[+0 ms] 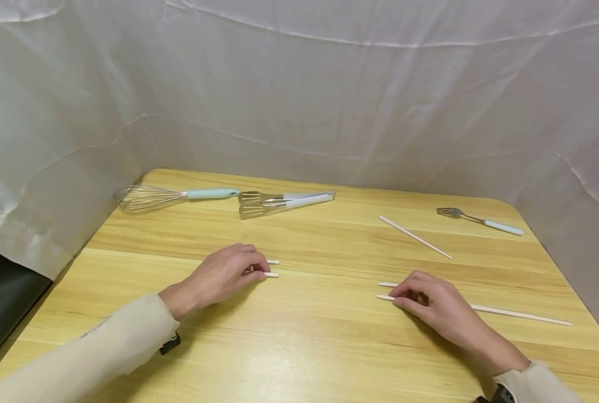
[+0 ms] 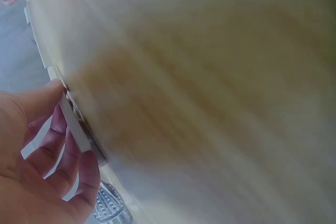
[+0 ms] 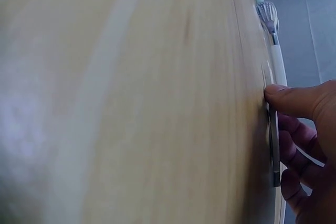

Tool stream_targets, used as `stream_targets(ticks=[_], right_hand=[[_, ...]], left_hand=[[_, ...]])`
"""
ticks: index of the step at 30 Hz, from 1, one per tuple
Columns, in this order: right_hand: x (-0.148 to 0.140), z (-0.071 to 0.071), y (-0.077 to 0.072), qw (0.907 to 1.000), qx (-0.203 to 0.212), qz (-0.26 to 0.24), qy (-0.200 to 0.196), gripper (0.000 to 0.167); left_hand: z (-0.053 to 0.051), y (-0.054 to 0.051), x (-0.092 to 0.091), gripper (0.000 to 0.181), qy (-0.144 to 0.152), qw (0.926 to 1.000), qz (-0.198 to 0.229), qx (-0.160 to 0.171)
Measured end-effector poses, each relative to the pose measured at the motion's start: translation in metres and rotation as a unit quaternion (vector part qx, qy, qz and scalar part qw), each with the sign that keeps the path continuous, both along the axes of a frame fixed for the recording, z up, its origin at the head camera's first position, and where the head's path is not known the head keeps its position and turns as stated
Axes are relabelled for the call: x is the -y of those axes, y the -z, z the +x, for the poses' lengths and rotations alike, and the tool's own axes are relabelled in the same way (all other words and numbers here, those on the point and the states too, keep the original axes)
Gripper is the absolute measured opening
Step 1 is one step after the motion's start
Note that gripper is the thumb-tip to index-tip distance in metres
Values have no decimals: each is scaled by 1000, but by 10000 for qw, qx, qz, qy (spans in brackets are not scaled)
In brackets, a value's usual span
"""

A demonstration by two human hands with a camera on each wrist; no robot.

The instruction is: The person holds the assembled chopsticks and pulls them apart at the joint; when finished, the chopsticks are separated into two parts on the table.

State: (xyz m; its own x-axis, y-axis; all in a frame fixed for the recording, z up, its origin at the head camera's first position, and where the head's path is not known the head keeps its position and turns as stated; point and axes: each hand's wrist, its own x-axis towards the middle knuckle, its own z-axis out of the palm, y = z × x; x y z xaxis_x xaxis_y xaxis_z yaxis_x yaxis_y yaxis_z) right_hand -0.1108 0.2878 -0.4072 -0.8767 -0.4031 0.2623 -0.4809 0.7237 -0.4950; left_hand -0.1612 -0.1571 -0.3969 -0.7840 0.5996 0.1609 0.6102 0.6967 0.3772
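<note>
In the head view my left hand [image 1: 223, 274] rests low over the table. Its thumb and fingers pinch a white chopstick [image 1: 272, 275], seen also as a pale chopstick [image 2: 75, 121] in the left wrist view. The end of a second chopstick [image 1: 274, 262] shows just behind it. On the right, my right hand [image 1: 435, 305] pinches a chopstick [image 1: 383, 297] near its end, with another chopstick end [image 1: 386, 284] beside it. A long white length [image 1: 520, 316] runs out past that hand; to which end it belongs, I cannot tell.
A whisk [image 1: 211, 193] with a pale blue handle and slotted tongs [image 1: 306, 200] lie at the back left. Farther right are a loose chopstick [image 1: 415, 237] and a fork [image 1: 503, 226]. Grey cloth [image 1: 329, 101] hangs around the wooden table [image 1: 299, 330].
</note>
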Motion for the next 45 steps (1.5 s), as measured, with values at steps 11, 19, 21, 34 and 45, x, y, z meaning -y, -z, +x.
stream_targets(ticks=[11,19,21,34,45], right_hand=[[3,-1,-3,9999,-68,76,-49,26],[-7,-5,-13,9998,41,-85,185,20],[-13,-9,-18,9991,129,-185,350,17],[-65,-41,-29,9895,371,-481,1314,27],[-81,-69,-18,9855,717,-85,1536,43]], left_hand=[[-1,-1,0,6,13,9997,-129,-215],[-2,-2,2,9,-46,9999,44,136],[-3,-2,3,10,-76,9994,166,283],[-2,-1,16,16,-124,9978,458,456],[-2,2,17,19,-52,9962,659,571]])
